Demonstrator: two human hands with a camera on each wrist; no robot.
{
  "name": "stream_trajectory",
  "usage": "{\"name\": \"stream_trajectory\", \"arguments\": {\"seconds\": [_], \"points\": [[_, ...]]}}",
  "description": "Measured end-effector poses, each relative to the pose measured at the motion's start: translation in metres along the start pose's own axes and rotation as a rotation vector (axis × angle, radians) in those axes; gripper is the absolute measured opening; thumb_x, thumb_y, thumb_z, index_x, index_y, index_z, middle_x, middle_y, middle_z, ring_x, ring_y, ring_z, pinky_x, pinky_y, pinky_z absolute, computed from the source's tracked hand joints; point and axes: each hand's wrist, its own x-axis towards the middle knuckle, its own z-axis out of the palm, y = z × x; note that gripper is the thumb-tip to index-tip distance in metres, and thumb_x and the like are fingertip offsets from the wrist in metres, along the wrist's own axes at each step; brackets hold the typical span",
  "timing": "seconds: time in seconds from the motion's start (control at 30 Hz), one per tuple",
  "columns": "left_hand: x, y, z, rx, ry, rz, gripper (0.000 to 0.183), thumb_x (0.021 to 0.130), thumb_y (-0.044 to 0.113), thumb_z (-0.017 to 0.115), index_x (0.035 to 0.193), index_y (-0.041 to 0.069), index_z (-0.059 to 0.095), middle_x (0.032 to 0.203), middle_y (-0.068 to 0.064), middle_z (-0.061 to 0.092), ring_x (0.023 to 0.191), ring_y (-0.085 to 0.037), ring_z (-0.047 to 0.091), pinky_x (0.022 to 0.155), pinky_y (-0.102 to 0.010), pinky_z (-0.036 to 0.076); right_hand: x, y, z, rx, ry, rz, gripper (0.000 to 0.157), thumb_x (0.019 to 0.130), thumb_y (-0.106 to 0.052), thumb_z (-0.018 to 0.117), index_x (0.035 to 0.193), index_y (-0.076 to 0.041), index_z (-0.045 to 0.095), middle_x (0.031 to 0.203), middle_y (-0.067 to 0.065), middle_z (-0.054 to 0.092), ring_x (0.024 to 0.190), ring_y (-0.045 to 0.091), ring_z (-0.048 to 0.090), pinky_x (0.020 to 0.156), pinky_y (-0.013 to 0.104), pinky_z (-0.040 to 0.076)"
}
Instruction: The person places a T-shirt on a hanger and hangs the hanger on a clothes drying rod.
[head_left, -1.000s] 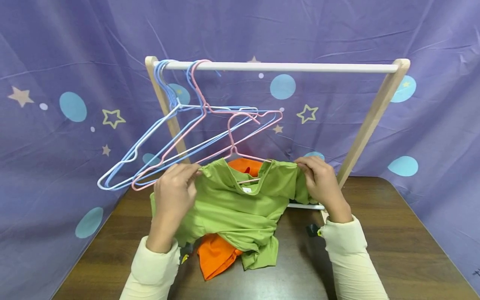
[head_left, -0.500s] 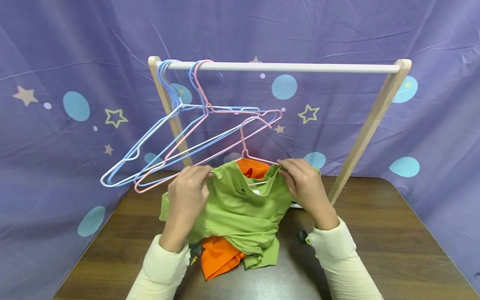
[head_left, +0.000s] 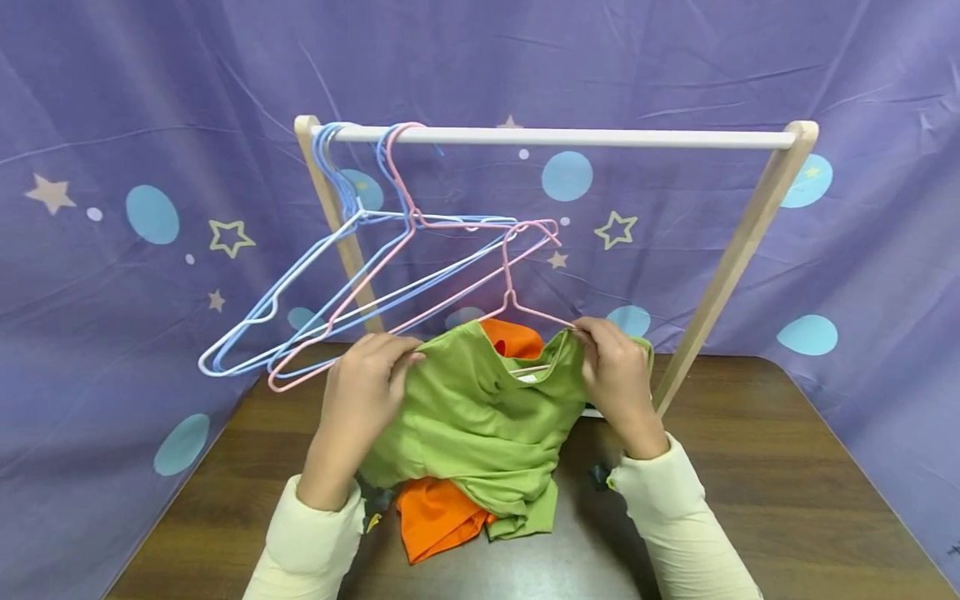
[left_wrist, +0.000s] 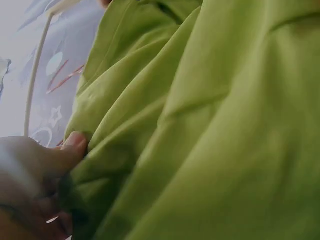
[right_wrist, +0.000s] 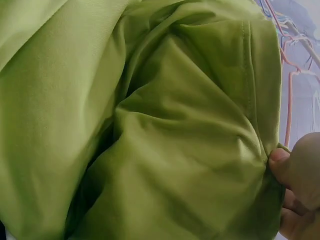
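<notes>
A green T-shirt (head_left: 480,417) hangs between the two hands, with a pink hanger (head_left: 510,283) inside it, its hook standing out above the neckline. The left hand (head_left: 367,387) pinches the shirt's left shoulder; in the left wrist view its thumb (left_wrist: 75,144) presses on the green cloth. At the other shoulder the right hand (head_left: 618,375) pinches the fabric close to the hanger's arm, thumb (right_wrist: 279,159) on the cloth in the right wrist view. Whether the right fingers also hold the hanger is hidden. Orange cloth (head_left: 438,517) shows behind and below the shirt.
A wooden rack (head_left: 720,283) with a white rail (head_left: 600,137) stands behind. Several blue, white and pink hangers (head_left: 300,308) hang at the rail's left end, close above the left hand. The brown table (head_left: 780,483) lies below, a purple curtain (head_left: 675,67) behind.
The right hand has moved inward along the shoulder toward the neckline, then slightly out again. The hanger's hook has shifted to the right. The left hand went right and came partly back.
</notes>
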Motion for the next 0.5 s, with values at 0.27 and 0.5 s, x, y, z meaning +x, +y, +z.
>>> {"name": "stream_trajectory", "arguments": {"seconds": [0.27,0.5], "points": [[0.000,-0.012,-0.026,-0.062,-0.127,-0.039,0.024,0.082,0.014,0.085,0.102,0.002,0.078,0.097,-0.013,0.076,0.088,-0.034,0.073,0.081,-0.048,0.057,0.002,0.004,-0.003,-0.033,0.020,0.038,0.007,0.094,-0.003,0.070,0.099,0.002,0.073,0.087,0.016,0.072,0.071,0.031,0.070,0.058,0.045,0.055],[-0.002,-0.024,-0.045,-0.092,-0.147,-0.066,0.023,0.076,0.004,0.087,0.098,0.001,0.079,0.093,-0.012,0.077,0.082,-0.028,0.074,0.077,-0.045,0.056,0.002,0.008,-0.005,-0.017,0.033,0.066,0.005,0.094,-0.001,0.070,0.097,0.001,0.074,0.085,0.014,0.072,0.067,0.028,0.068,0.055,0.043,0.052]]}}
